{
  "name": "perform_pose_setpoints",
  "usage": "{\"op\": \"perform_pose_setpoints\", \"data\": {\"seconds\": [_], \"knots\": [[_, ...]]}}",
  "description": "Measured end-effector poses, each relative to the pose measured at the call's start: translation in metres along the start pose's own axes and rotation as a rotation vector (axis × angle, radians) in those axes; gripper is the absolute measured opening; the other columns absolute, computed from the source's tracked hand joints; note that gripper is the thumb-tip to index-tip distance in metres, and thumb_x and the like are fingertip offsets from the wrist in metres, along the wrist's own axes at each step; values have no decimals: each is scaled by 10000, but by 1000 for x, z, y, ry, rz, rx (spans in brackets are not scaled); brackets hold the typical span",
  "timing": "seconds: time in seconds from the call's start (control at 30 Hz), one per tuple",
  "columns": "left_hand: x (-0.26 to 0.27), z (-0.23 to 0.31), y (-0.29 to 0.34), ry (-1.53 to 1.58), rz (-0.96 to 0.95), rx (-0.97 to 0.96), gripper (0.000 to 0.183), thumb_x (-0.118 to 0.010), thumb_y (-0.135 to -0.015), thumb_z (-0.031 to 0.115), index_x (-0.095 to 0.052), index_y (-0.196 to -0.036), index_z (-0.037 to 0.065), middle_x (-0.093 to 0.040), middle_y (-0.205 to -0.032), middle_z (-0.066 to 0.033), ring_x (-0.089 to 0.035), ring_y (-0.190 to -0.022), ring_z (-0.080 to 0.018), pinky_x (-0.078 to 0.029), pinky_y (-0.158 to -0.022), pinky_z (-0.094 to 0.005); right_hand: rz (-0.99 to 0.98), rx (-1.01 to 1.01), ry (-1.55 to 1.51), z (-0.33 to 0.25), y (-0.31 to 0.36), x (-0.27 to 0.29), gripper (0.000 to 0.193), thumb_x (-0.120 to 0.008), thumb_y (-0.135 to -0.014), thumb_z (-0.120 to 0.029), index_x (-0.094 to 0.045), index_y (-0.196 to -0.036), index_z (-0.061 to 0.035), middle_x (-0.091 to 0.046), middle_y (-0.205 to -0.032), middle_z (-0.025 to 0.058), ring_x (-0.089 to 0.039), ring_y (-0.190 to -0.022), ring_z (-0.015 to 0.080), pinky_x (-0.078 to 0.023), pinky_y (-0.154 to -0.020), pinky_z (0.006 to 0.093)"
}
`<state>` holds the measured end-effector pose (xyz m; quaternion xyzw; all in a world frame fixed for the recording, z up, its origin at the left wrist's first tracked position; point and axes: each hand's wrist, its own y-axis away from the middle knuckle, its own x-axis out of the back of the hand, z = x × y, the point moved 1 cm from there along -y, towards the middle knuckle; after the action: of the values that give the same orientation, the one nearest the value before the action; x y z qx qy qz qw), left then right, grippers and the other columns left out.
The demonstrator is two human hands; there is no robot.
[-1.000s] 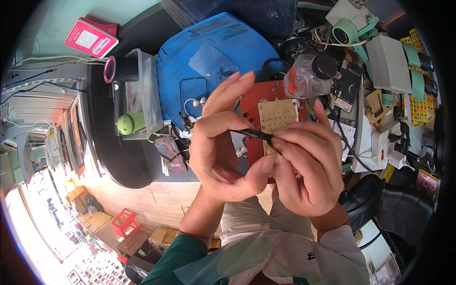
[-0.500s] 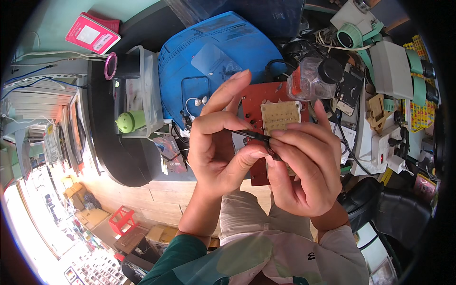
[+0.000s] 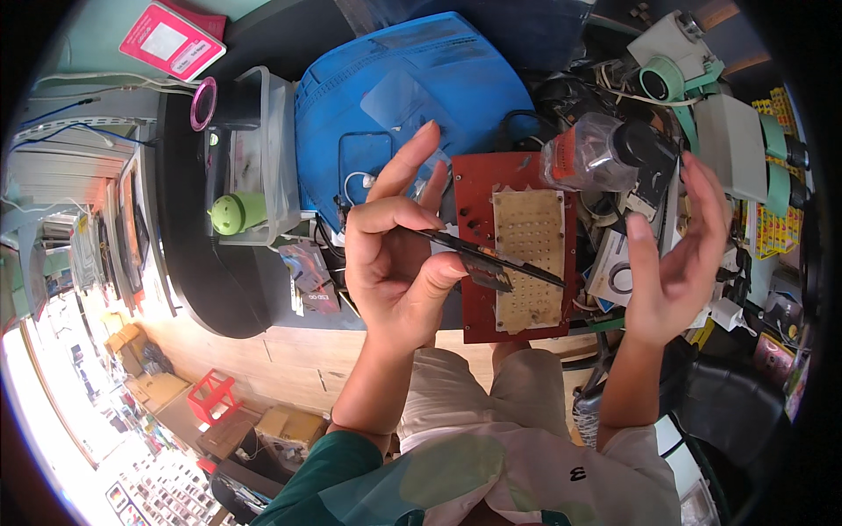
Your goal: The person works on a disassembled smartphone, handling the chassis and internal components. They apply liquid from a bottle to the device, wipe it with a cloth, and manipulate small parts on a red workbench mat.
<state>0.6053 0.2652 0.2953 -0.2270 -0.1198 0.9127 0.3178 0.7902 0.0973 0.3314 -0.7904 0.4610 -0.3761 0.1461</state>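
- One pinch does all the holding: left hand (image 3: 390, 289), thumb and index finger narrow on the near end of the black part (image 3: 504, 259), the other fingers raised clear.
- Light pressure near the edges looks wise here; something this thin could flex under a hard squeeze.
- Beyond those fingertips the part slants down to the right, its free end overlapping the tan pad (image 3: 531, 307) on the red plate (image 3: 474, 324); best kept off that surface.
- Over at the right hand (image 3: 680, 272), fingers wide, nothing visible in them: well placed to steady the free end.
- Hard to see: the left thumb covers the gripped end, and the part sits nearly edge-on.
- A dark flap (image 3: 491, 279) shows just past the thumb; joined or separate, can't tell.
- Right fingers block whatever lies behind them.
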Motion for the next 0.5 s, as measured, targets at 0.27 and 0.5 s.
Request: {"op": "perform_pose_setpoints", "data": {"seconds": [0.27,0.5], "knots": [[5,-8,7,59,86,23,448,-808,-943,384,-527,-1110,76,-362,-1619,-346,-322,-1543,-492,-383,-1177,-688,-285,-314,-252,21,5,-20,767,-873,-827,-25,-493,-1491,30,-592,-1462,153,-552,-1360,254,-391,-1183,400],[7,-12,13,103,140,30,443,-814,-941,363,-527,-1111,72,-360,-1624,-333,-319,-1548,-478,-385,-1177,-692,-266,-459,-330,30,-2,-33,728,-863,-831,33,-502,-1463,22,-622,-1405,136,-620,-1258,207,-469,-1099,358]]}}
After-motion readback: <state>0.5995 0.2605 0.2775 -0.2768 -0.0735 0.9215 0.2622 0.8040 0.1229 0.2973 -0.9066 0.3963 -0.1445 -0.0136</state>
